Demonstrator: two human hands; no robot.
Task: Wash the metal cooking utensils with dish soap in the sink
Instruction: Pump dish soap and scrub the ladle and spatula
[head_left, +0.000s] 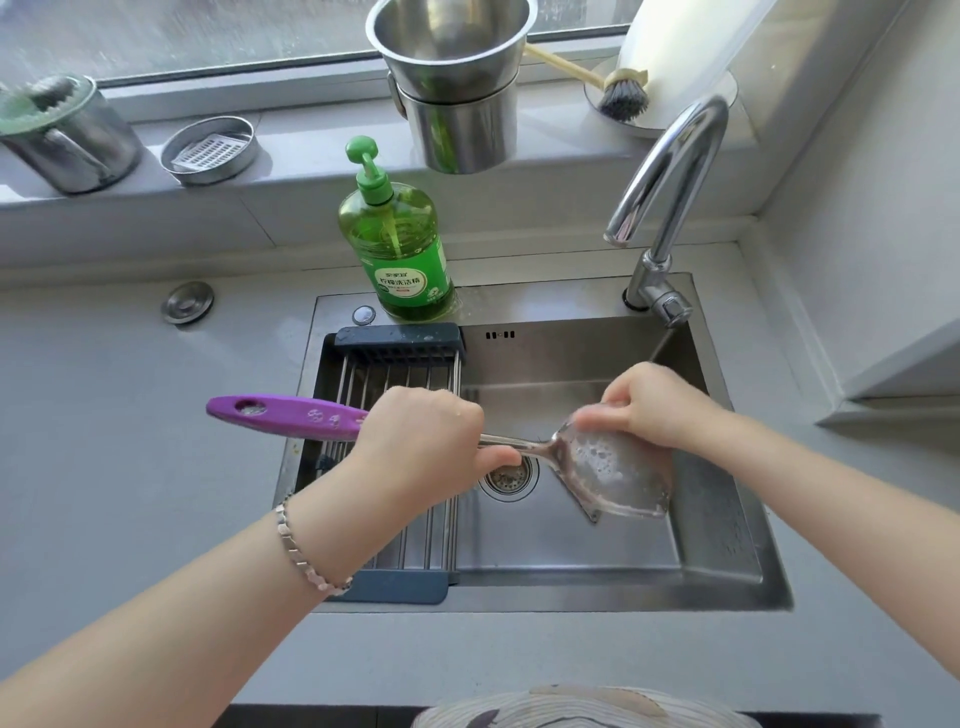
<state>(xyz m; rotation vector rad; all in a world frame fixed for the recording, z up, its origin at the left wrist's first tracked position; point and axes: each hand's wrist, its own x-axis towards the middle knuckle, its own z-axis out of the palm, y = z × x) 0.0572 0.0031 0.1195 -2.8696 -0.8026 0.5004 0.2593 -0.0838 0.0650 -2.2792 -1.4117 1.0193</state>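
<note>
2 hands share 1 metal spatula (618, 478) above the sink (727, 545): the left hand (431, 441) is clenched round the shank where the purple handle (291, 415) ends, and the right hand (649, 405) has its blurred fingers (597, 415) curled over the far edge of the sudsy blade. The spatula's long axis runs left to right, with the blade just right of the drain (506, 475). The right hand is therefore the nearer one for rubbing the blade's lower part next.

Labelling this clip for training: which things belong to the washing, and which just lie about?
In use: spatula, left hand on its handle, right hand on its blade, soap bottle, sink, tap.
Lying about: steel pots, brush, grater tin, rack, paper roll.
</note>
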